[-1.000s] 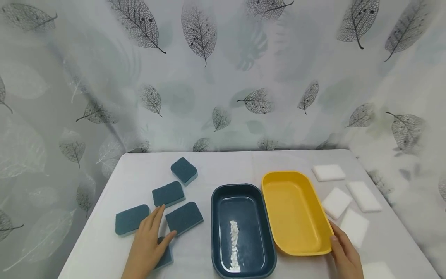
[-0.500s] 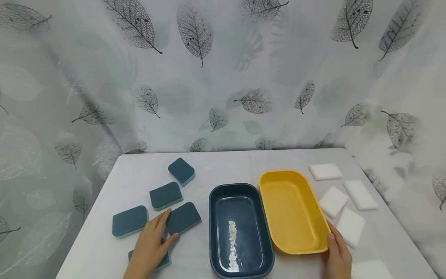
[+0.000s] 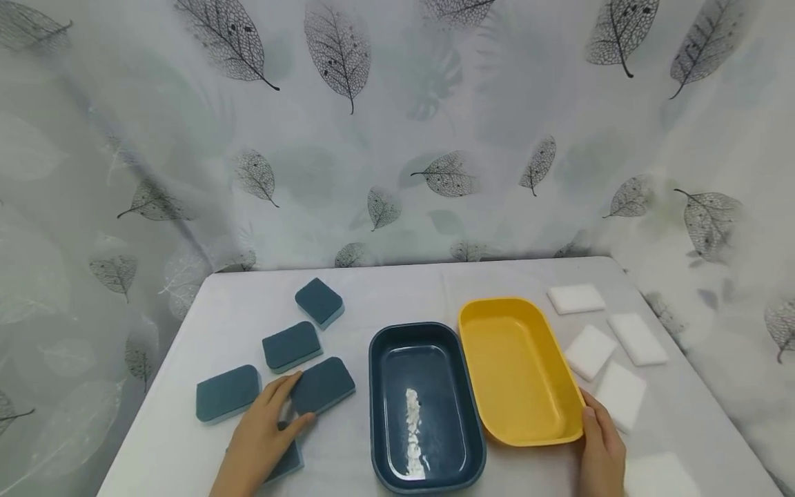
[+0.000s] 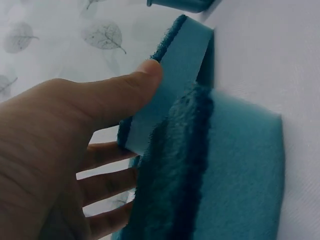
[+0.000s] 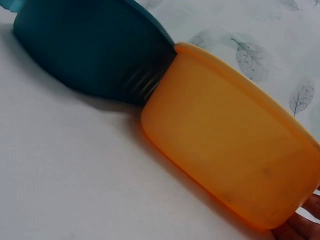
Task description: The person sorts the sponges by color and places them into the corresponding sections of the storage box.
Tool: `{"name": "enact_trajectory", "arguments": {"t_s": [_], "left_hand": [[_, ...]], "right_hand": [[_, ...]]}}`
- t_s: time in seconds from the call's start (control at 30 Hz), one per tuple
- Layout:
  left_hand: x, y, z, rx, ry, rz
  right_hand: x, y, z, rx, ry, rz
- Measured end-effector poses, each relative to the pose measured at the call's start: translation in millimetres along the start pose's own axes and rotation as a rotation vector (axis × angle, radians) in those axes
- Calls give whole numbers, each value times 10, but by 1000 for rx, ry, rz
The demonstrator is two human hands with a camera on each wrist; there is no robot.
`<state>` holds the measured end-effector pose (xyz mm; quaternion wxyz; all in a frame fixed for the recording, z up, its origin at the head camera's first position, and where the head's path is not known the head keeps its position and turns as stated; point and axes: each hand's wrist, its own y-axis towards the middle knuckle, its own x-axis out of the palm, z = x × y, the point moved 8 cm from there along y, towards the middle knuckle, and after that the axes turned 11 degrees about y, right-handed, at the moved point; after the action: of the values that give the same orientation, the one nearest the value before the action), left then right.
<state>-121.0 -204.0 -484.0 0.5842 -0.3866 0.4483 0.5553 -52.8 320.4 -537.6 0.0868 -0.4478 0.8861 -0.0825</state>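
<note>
My left hand (image 3: 257, 431) is at the left end of a dark blue-green sponge (image 3: 326, 386), thumb along its lower edge and fingertips at its upper edge. In the left wrist view the thumb (image 4: 120, 97) overlaps that sponge's pale side, and a nearer sponge (image 4: 240, 165) partly hides the fingers. Another sponge (image 3: 287, 464) lies partly covered under the same hand. On the other side, my right hand (image 3: 604, 442) holds the lower right corner of a yellow tub (image 3: 553, 438) from outside. A dark blue tub (image 3: 428, 324) stands directly left of it, a white glare-like streak inside.
More dark sponges lie on the left: a left one (image 3: 228, 393), a middle one (image 3: 292, 346) and a far one (image 3: 319, 302). Several white sponge blocks (image 3: 636, 338) are spread along the right of the white-covered table (image 3: 397, 290). A leaf-print cloth (image 3: 410, 103) hangs behind.
The left hand's fingers have come down from near the middle sponge onto the end of the one beside the dark tub. The right hand stays at the yellow tub's corner. The view shifts slightly.
</note>
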Motion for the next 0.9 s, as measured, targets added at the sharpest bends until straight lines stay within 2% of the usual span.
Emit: {"name": "enact_trajectory", "arguments": {"t_s": [0.23,0.47,0.7,0.9], "left_hand": [[-169,-51,22,-11,-27,60],[-334,-80,85,49,-28,197],[-423,-76,164,79,-36,235],[-518,-50,292,108,-67,276]], "right_hand": [[-60,47,-60,-51,-112,-22],[-44,56,-63,-61,-68,-47],[-40,60,-60,-82,-4,-40],[-8,50,-87,-73,-34,-82]]}}
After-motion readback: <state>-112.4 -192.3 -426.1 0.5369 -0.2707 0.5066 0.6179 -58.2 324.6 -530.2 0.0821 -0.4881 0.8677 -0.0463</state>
